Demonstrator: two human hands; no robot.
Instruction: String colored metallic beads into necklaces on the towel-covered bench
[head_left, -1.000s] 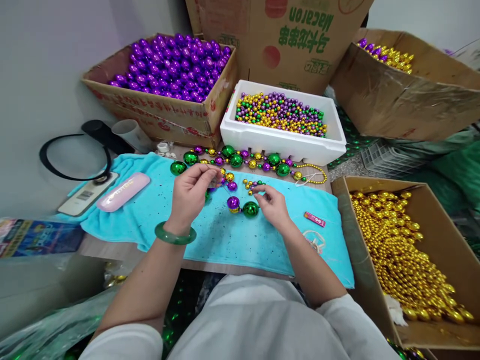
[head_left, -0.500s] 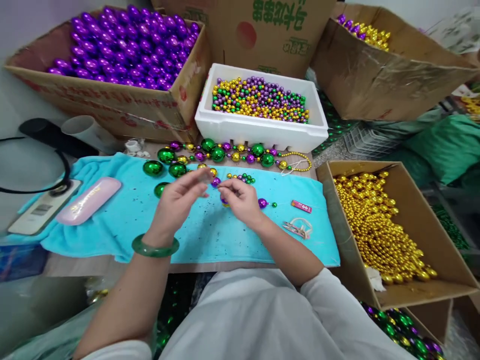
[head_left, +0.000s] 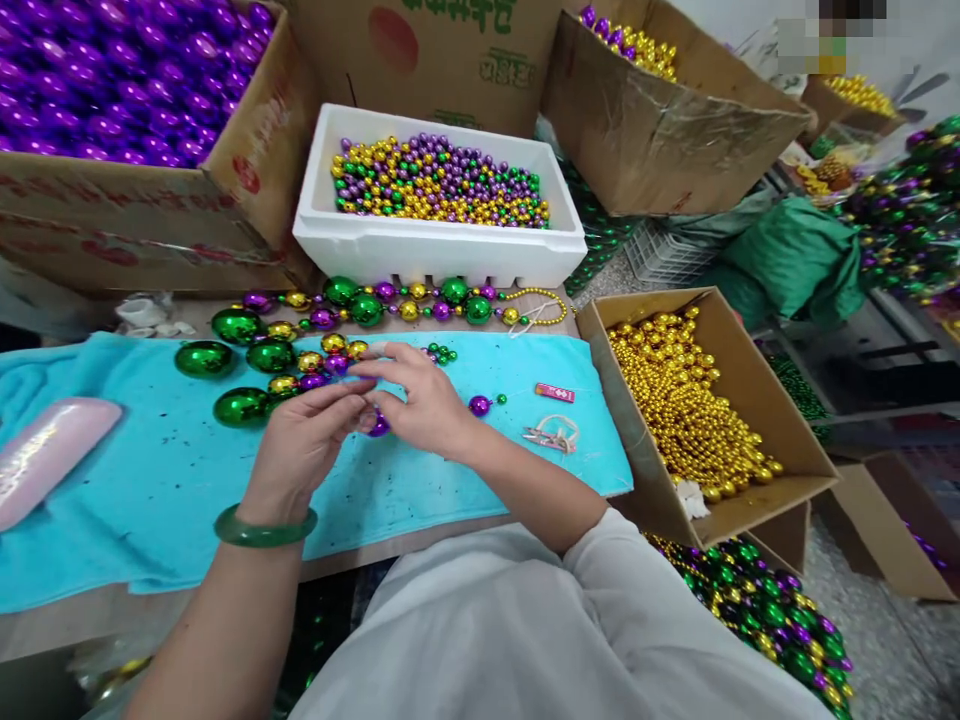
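Above the blue towel [head_left: 420, 495], my left hand [head_left: 304, 440], with a green bangle [head_left: 266, 526] at the wrist, has its thumb and fingers pinched together. My right hand [head_left: 420, 395] meets its fingertips, fingers bent; what either holds is too small to make out. A purple bead [head_left: 379, 424] lies just beneath them. Large green beads [head_left: 244, 407] and gold and purple ones lie beside my left hand. Small green beads [head_left: 442, 353] are behind my right hand, and a purple bead [head_left: 479, 405] with a small green one is right of it.
A finished-looking bead strand [head_left: 409, 305] runs behind the towel. Further back stands a white foam box [head_left: 442, 255] of small beads. Cardboard boxes hold purple beads [head_left: 112, 85] and gold beads [head_left: 675, 400]. Small clippers [head_left: 550, 438], a pink packet [head_left: 555, 393] and a pink case [head_left: 56, 450] lie on the towel.
The view has turned to the right. My hands have come together, and my left fingers, spread apart before, are now pinched.
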